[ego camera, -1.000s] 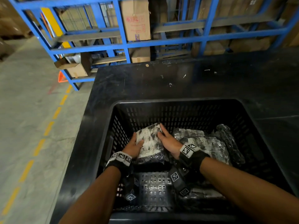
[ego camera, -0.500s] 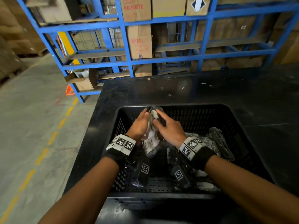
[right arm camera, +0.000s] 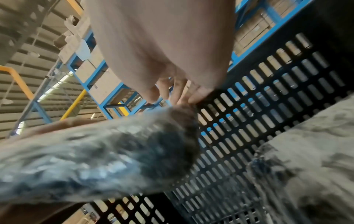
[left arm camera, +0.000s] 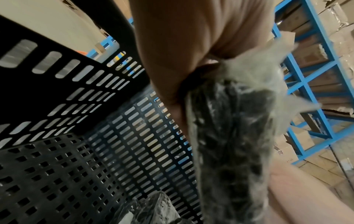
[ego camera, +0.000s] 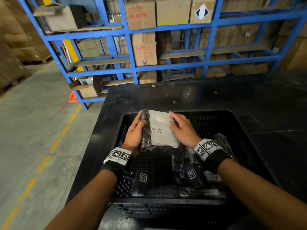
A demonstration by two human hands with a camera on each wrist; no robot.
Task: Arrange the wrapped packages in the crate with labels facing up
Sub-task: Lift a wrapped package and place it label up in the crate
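A black perforated crate [ego camera: 235, 123] stands on a black table. Above its far left part I hold a bubble-wrapped dark package [ego camera: 159, 130] with a white barcode label facing up. My left hand [ego camera: 135, 133] grips its left edge, thumb on top. My right hand [ego camera: 182, 130] lies on its right side with fingers spread over the label. The left wrist view shows the wrapped package [left arm camera: 229, 144] beside the palm; in the right wrist view the package [right arm camera: 95, 156] is blurred under the fingers [right arm camera: 172, 91]. More wrapped packages [ego camera: 222, 141] lie on the crate's right side.
The black table [ego camera: 249, 100] spreads behind and to the right of the crate. Blue steel racking [ego camera: 131, 47] with cardboard boxes stands behind it. To the left is a concrete floor [ego camera: 33, 130] with a dashed yellow line. An orange triangle [ego camera: 73, 97] sits by the rack foot.
Both hands lifted the package off the crate floor, stood it on edge, then turned it over so its white label now faces up. The head camera tilted up.
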